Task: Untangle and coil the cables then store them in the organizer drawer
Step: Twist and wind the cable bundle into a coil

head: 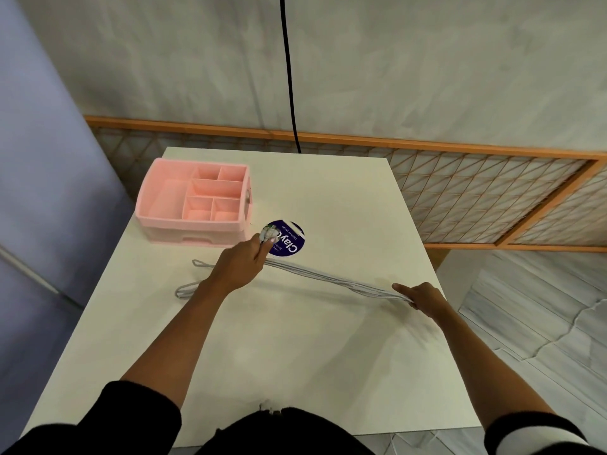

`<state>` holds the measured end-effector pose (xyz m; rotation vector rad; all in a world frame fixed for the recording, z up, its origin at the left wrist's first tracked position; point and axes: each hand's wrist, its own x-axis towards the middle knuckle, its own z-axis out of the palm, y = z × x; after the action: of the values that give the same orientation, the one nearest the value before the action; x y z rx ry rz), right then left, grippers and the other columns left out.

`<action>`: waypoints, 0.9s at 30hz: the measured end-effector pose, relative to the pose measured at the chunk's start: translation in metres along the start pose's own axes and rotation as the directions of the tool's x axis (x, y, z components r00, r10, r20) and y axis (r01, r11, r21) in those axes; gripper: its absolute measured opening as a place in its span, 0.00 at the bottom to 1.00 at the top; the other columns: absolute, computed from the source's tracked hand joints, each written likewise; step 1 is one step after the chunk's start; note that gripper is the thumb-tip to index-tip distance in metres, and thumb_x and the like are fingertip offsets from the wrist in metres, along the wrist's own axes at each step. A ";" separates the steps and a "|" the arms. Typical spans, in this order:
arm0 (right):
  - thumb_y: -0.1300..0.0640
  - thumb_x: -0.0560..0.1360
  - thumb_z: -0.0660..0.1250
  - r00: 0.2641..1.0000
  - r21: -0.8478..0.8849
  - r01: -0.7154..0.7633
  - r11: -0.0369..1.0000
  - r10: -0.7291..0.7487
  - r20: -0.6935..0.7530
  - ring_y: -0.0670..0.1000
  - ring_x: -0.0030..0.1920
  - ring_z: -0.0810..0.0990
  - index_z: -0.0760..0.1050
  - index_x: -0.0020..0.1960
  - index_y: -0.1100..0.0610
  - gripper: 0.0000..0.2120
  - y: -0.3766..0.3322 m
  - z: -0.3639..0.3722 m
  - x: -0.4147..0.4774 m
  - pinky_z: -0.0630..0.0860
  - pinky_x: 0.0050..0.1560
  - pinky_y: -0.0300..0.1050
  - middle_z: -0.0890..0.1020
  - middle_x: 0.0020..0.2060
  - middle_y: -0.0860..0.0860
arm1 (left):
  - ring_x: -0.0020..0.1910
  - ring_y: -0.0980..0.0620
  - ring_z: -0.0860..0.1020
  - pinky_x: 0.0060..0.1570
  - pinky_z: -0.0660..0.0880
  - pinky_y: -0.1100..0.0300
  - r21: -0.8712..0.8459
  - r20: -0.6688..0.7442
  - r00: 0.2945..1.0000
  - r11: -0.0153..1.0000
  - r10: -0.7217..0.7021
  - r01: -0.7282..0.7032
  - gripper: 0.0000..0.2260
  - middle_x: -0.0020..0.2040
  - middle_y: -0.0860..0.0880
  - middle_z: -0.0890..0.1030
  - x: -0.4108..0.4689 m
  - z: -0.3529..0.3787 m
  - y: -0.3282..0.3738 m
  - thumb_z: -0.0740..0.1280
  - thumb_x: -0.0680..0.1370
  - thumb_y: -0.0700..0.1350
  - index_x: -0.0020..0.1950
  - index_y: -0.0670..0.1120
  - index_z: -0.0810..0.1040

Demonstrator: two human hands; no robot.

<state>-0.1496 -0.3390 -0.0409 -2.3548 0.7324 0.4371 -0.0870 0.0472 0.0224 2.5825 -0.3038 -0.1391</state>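
A grey cable (328, 278) is folded into several long strands and stretched across the white table (328, 198). My left hand (241, 262) grips one end of the bundle, with the plugs sticking up above its fingers. My right hand (422, 297) holds the other end of the strands near the table's right edge, index finger extended. More loops of grey cable (187, 289) lie loose on the table left of my left wrist. The pink organizer (193, 200) stands at the back left, with open top compartments and a closed drawer at its front.
A round dark blue sticker or disc (290, 241) lies just beyond my left hand. A black cord (289, 77) hangs down the wall behind the table. A wooden lattice panel (476, 192) leans beyond the right edge.
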 end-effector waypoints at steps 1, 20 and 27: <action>0.39 0.73 0.66 0.999 0.004 -0.040 0.999 0.040 -0.007 0.51 0.29 0.71 0.70 0.27 0.55 0.24 0.002 0.002 0.001 0.72 0.42 0.44 0.73 0.24 0.49 | 0.46 0.40 0.79 0.43 0.71 0.53 0.012 0.013 1.000 1.000 -0.006 0.006 0.21 0.44 0.42 0.82 -0.001 0.003 0.000 0.49 0.83 0.57 0.61 0.43 0.71; 0.52 0.78 0.63 0.864 -0.280 0.156 0.947 -0.268 -0.426 0.61 0.50 0.77 0.78 0.46 0.61 0.12 -0.032 0.038 0.000 0.67 0.54 0.55 0.80 0.45 0.59 | 0.25 0.59 0.65 0.27 0.62 0.65 -0.661 -0.100 0.991 0.750 -0.092 0.003 0.15 0.28 0.55 0.69 0.007 -0.085 0.001 0.53 0.83 0.53 0.39 0.50 0.67; 0.44 0.79 0.59 0.619 0.060 0.783 0.619 -0.766 -0.177 0.52 0.41 0.78 0.77 0.44 0.61 0.20 -0.226 0.084 -0.064 0.74 0.44 0.47 0.81 0.40 0.53 | 0.22 0.60 0.58 0.20 0.56 0.68 -0.896 -0.260 0.952 0.408 -0.160 -0.176 0.18 0.25 0.56 0.63 0.005 -0.144 -0.003 0.53 0.83 0.54 0.35 0.49 0.62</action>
<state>-0.0751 -0.1117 0.0320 -2.3139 -0.2647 -0.1634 -0.0583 0.1199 0.1439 1.4204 -0.0619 0.0982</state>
